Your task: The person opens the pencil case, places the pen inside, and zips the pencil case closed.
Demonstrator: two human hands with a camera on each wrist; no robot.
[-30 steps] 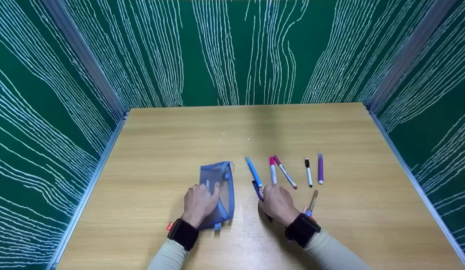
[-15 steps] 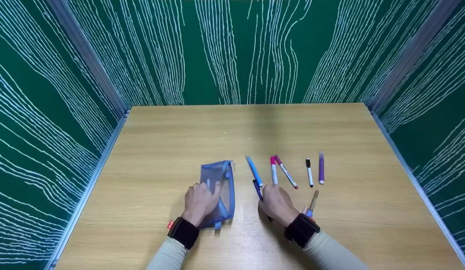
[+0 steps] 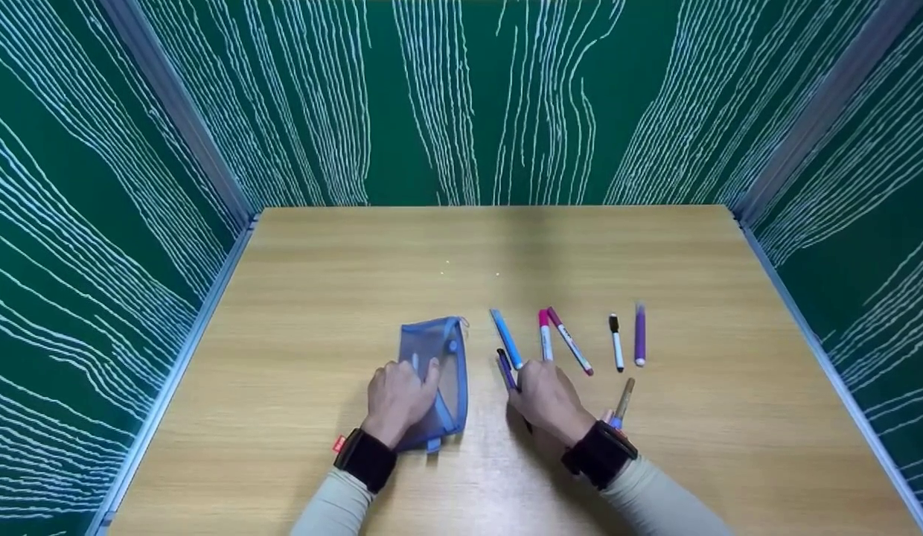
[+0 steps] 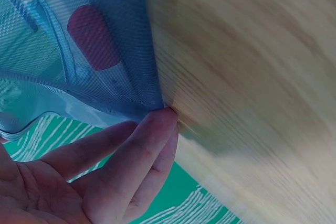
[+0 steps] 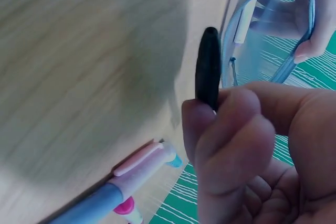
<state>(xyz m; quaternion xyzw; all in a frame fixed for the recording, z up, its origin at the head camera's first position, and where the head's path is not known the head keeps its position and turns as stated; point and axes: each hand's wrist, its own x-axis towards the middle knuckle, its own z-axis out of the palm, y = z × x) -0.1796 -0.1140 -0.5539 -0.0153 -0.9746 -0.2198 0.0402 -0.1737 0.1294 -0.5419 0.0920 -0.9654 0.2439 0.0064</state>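
On the desk (image 3: 335,260), near its front, we see a blue mesh pouch (image 3: 420,344) lying under the left hand (image 3: 396,398). That hand's fingers (image 4: 135,153) are drawn in on the pouch's edge, with the thumb over its near side, so we count it as gripped. Through the mesh, in the left wrist view, we make out a red cap (image 4: 93,38).

Just to the right of the pouch, the right hand (image 3: 547,398) pinches a dark pen (image 3: 505,370). Its fingers are nearly together, with only the pen between them, and the black end (image 5: 209,66) sticks out past the fingertips. We cannot tell whether the pen touches the desk.

Beyond the right hand lie a blue marker (image 3: 507,340), then a pink marker (image 3: 545,335) with a maroon marker (image 3: 570,341) slanting away beside it. Farther right we find a black-capped marker (image 3: 616,344) and a purple marker (image 3: 640,335), near each other and apart from the rest. A brown marker (image 3: 624,398) lies close by the right wristband (image 3: 600,454), partly hidden. Green walls (image 3: 506,97) with wavy white lines stand around the desk.
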